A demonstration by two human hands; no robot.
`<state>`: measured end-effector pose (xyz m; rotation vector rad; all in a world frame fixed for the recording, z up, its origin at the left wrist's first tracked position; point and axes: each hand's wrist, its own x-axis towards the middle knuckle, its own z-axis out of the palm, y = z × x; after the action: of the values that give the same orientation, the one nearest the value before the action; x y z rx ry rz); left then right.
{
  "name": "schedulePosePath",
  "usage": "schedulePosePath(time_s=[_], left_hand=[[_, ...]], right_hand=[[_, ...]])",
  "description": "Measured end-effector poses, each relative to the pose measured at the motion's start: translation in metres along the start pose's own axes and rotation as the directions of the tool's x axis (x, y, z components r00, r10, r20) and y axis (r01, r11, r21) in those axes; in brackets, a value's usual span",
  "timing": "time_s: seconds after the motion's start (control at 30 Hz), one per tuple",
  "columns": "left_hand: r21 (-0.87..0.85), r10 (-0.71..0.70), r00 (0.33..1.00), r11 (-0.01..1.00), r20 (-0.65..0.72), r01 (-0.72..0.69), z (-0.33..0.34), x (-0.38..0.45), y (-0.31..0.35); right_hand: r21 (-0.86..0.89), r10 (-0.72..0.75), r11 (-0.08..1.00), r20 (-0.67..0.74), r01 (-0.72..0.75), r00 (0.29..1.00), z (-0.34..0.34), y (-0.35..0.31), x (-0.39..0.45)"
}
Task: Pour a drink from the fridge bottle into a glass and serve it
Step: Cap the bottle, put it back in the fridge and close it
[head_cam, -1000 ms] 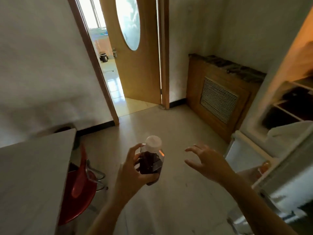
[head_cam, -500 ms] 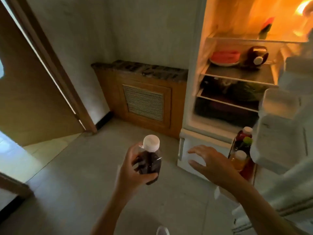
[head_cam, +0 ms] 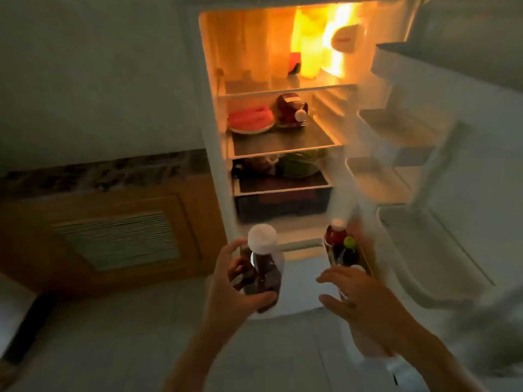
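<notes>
The left hand [head_cam: 240, 290] holds the bottle [head_cam: 261, 267] upright in front of the open fridge [head_cam: 215, 165], fingers [head_cam: 263, 299] wrapped round its dark lower body, thumb on the left side; the white cap [head_cam: 262, 238] stands clear above the grip, level with the bottom lip of the fridge opening; the right hand [head_cam: 359, 298] hovers just to the right of it, fingers spread wide and holding nothing, its fingertips near the door-rack bottles [head_cam: 341, 247], one red with a white cap and one dark with a green cap; whether the hand touches the white cap [head_cam: 357, 267] just beyond its knuckles I cannot tell, the view being blurred there; between the two hands lies a narrow gap of bare floor [head_cam: 297, 349]; the fridge door [head_cam: 441, 250] is swung open to the right, its empty-looking racks [head_cam: 396, 142] jutting toward the near side and closing off that flank; inside, a middle shelf [head_cam: 283, 140] carries a plate of red slices [head_cam: 250, 121] and a dark jar on its side [head_cam: 291, 113], with open shelf in front of them up to its near edge; to the left a wooden cabinet with a slatted grille [head_cam: 119, 239] stands against the wall, and the floor before it lies open.
</notes>
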<state>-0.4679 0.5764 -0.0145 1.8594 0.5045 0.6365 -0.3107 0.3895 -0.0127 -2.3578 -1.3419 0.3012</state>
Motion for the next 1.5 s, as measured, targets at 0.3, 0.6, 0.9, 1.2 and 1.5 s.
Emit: schedulePosePath(time_s=[0.3,0.6,0.9,1.2,1.5], left_hand=[[-0.128,0.262,0.826,0.965,0.498,-0.229,0.016,0.121,0.010],[-0.359,0.350,0.638,0.925,0.685,-0.122,0.066,0.165,0.058],[-0.515,0.423,0.521,0.856,0.741,0.038,0.148,0.167,0.110],[-0.370,0.366,0.685,0.917,0.630,-0.150,0.180,0.130,0.098],[-0.247,0.349,0.699,0.937,0.625,-0.247,0.180,0.114,0.094]], right_hand=[[-0.057,0.390,0.903,-0.310,-0.427,0.867,-0.008,-0.041,0.012],[-0.066,0.595,0.724,-0.444,-0.687,0.670,-0.035,-0.063,-0.002],[-0.055,0.645,0.617,-0.535,-0.785,0.545,-0.074,-0.069,-0.038],[-0.025,0.615,0.621,-0.603,-0.783,0.507,-0.081,-0.065,-0.052],[-0.007,0.589,0.651,-0.626,-0.759,0.511,-0.079,-0.063,-0.068]])
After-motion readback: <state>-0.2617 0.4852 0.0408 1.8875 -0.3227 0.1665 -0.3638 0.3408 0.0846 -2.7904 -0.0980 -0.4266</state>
